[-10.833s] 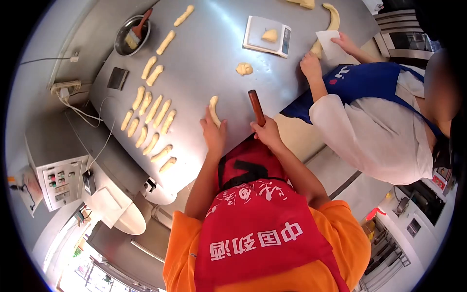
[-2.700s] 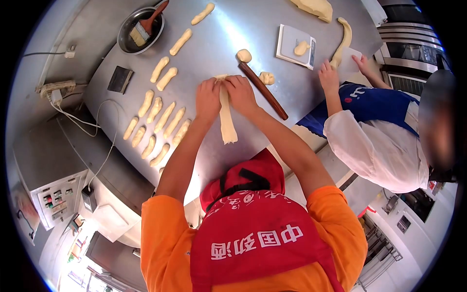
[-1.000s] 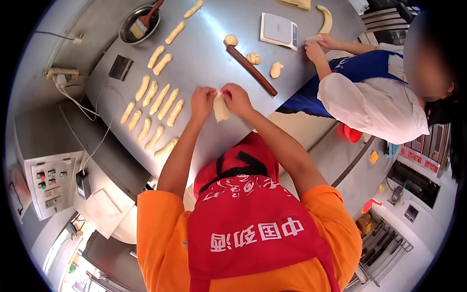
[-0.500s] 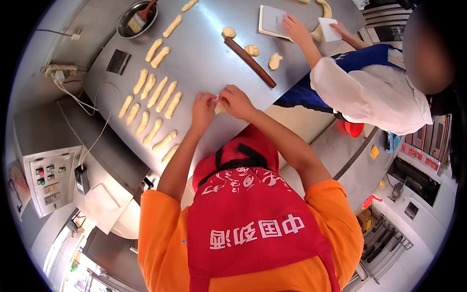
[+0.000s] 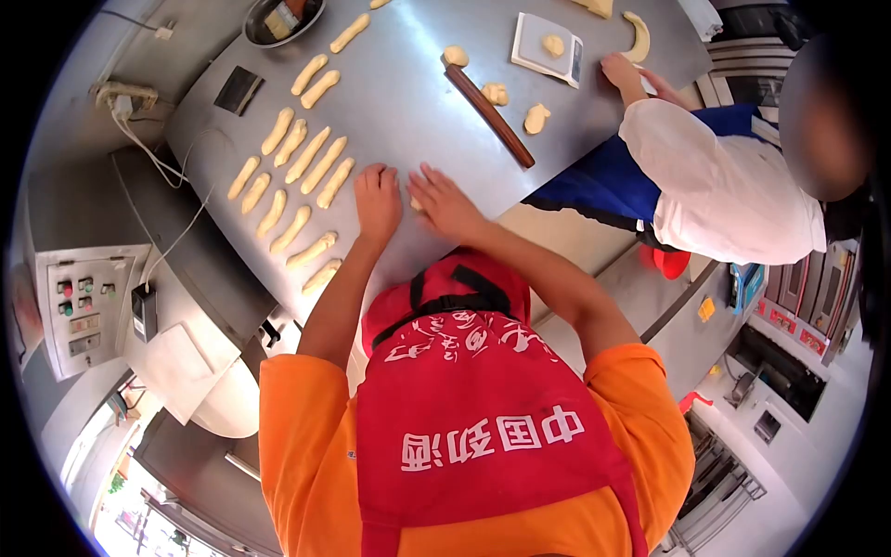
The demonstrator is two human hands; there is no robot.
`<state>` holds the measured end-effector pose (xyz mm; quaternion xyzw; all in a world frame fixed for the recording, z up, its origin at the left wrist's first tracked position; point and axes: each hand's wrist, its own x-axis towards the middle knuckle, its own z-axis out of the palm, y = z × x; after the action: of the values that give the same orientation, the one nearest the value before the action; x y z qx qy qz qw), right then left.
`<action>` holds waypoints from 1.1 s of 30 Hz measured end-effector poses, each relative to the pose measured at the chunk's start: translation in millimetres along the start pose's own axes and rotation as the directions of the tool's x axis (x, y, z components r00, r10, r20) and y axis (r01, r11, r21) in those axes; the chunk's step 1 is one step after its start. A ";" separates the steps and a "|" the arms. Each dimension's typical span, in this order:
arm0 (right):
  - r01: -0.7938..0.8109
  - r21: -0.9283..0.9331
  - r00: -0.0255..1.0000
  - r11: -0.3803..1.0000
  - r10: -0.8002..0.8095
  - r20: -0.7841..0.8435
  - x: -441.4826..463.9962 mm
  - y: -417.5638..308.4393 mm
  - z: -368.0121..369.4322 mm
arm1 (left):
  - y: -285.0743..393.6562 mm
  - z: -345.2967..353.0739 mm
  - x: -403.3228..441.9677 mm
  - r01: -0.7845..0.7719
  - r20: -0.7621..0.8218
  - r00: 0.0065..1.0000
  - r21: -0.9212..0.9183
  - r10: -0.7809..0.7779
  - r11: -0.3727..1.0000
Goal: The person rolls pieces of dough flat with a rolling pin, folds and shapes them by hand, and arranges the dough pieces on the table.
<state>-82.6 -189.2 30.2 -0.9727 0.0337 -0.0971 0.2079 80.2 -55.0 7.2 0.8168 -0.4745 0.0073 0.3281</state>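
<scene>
My right hand [image 5: 444, 202] lies over a small piece of dough [image 5: 417, 203] on the steel table [image 5: 399, 102], its fingers stretched out; most of that dough is hidden under it. Just to the left, my left hand [image 5: 379, 200] rests on the table with its fingers curled, and whether anything is under them does not show. Beyond my hands a brown rolling pin [image 5: 489, 115] lies at a slant. Beside it are dough lumps, one at its far end [image 5: 456, 56] and two to its right [image 5: 535, 118]. Several rolled dough strips [image 5: 322, 161] lie in rows at the left.
A metal bowl with a brush [image 5: 281, 20] stands at the far left, near a dark square block [image 5: 238, 90]. At the right, a scale [image 5: 548, 48] bears a dough piece. A co-worker's hands [image 5: 624, 74] are beside a long dough strip [image 5: 637, 37].
The dough between my hands has gone from a hanging flat strip to a small piece under my right hand, which has flattened out. A dough piece now lies on the scale; the co-worker's hand has left it.
</scene>
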 end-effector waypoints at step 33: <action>-0.564 -0.178 0.761 0.806 0.424 -0.491 363.7 387.2 -78.8 | 2.1 0.3 -7.5 0.098 0.135 0.984 0.110 -0.113 0.989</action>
<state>247.7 -612.0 5.2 -0.9023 0.3523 -0.2424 0.0553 74.4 -50.1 5.6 0.8551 -0.4516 -0.0434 0.2510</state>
